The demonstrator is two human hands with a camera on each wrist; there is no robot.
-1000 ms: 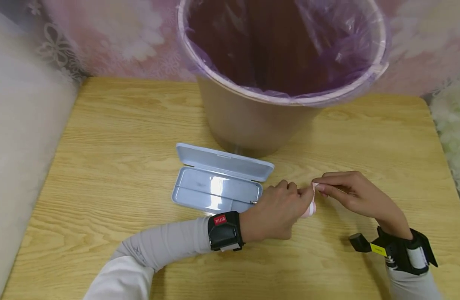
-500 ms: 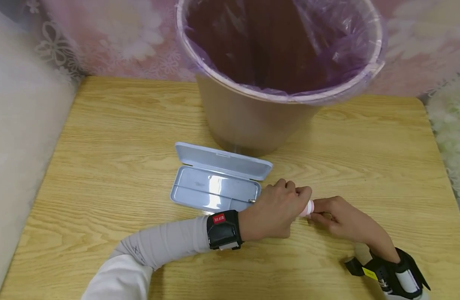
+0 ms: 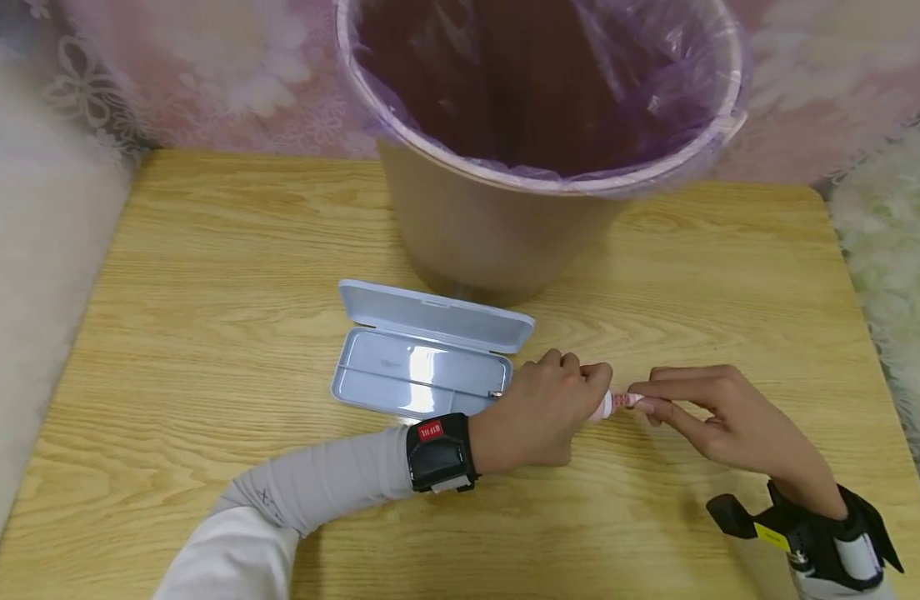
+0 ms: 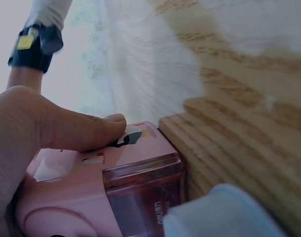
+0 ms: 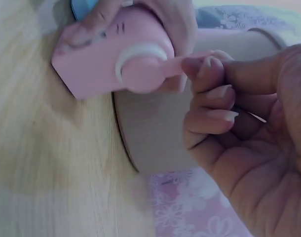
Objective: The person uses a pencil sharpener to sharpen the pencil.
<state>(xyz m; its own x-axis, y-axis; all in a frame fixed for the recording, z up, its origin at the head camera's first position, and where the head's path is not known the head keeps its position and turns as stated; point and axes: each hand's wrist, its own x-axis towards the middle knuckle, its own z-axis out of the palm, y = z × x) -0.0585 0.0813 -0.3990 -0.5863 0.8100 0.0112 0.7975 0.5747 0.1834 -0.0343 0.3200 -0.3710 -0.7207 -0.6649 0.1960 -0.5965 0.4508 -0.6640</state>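
My left hand [image 3: 538, 417] grips a pink pencil sharpener [image 5: 91, 69] and holds it down on the table. The thumb presses on its printed top in the left wrist view, beside a see-through, dark window [image 4: 143, 202]. In the head view the left hand hides most of the sharpener. At the sharpener's right end, my right hand [image 3: 730, 417] pinches the pink crank handle [image 5: 175, 66] between thumb and index finger. The other right fingers are curled, holding nothing. Whether a pencil sits in the sharpener cannot be seen.
A light blue pencil case [image 3: 388, 367] lies with its lid raised just left of the left hand. One small metallic-tipped item [image 3: 495, 394] shows at its right end. Behind stands a large bin [image 3: 497, 233] lined with a purple bag.
My right hand has circled round with the crank handle, dipping down and then coming up and right. The left hand keeps its grip on the sharpener. The head view has shifted slightly.
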